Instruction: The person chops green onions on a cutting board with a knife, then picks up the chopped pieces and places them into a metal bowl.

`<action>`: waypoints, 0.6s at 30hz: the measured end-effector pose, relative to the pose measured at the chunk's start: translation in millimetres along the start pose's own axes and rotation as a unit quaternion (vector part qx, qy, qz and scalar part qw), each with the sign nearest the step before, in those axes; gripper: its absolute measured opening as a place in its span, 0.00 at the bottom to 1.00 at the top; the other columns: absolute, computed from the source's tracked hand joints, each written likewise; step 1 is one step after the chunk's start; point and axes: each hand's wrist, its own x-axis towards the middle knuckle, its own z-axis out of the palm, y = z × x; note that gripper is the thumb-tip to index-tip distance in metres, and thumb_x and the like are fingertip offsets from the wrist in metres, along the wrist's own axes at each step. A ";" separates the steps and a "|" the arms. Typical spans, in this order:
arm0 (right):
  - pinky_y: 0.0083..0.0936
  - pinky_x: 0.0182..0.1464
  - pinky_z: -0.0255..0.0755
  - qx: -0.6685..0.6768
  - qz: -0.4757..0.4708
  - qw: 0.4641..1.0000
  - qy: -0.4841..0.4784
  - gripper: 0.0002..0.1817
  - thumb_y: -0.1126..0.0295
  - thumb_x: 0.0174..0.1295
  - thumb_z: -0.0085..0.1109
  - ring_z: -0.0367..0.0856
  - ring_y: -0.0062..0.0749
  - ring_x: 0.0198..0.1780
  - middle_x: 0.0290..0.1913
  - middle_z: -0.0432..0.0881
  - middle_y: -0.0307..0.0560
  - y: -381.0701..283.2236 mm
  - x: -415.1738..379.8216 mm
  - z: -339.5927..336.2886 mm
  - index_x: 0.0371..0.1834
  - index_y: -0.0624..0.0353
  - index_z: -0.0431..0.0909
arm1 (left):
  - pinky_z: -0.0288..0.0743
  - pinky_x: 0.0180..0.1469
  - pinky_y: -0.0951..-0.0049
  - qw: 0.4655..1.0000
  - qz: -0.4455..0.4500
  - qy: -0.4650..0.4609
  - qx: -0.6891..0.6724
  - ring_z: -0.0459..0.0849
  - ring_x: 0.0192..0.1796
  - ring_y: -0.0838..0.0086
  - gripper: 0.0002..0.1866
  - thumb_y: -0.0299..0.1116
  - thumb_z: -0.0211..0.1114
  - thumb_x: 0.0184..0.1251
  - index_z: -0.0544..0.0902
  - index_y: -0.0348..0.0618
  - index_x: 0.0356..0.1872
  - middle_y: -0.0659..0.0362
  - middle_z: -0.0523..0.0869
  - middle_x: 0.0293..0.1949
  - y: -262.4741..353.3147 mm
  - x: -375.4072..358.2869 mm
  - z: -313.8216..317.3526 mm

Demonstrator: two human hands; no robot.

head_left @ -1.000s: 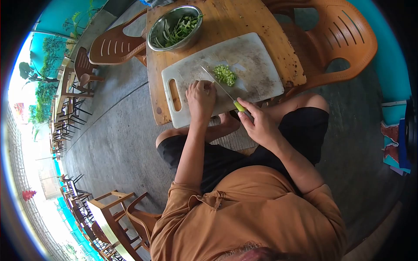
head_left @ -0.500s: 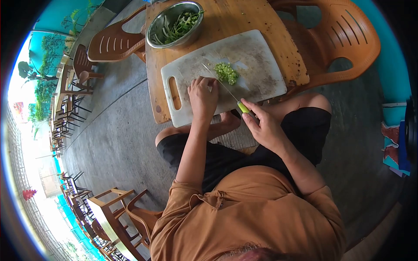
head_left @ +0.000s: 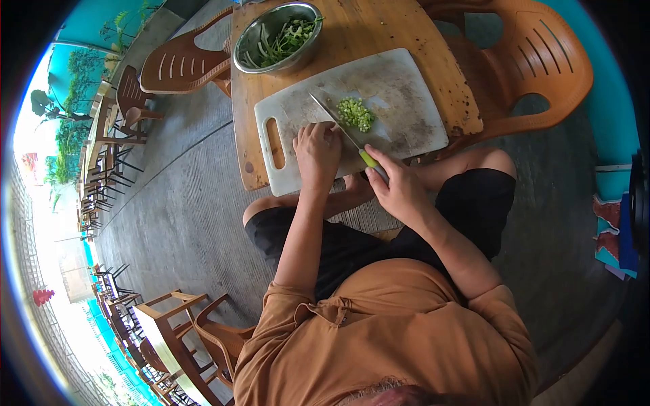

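Observation:
A white cutting board with dark stains lies on the wooden table. My right hand grips a knife by its green and grey handle, and the blade slants up and left across the board. Just left of the blade, my left hand rests on the board with its fingers curled down. What lies under those fingertips is hidden. To the right of the blade sits a small pile of chopped green vegetable.
At the table's far left stands a metal bowl of cut greens. An orange plastic chair is at the right, a brown chair at the left. More tables and chairs line the left side.
My right hand and the knife have shifted a little left, nearer my left hand, and the blade is turned more broadside. My left hand has stayed nearly in place.

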 end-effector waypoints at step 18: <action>0.38 0.67 0.80 0.091 0.046 0.994 -0.027 0.24 0.71 0.79 0.63 0.88 0.54 0.65 0.63 0.87 0.68 -4.0 -25.7 -24.5 0.73 0.72 0.76 | 0.75 0.59 0.56 0.999 0.030 -0.004 -0.022 0.87 0.48 0.58 0.08 0.32 0.74 0.66 0.90 0.41 0.42 0.56 0.89 0.39 3.1 6.6 5.8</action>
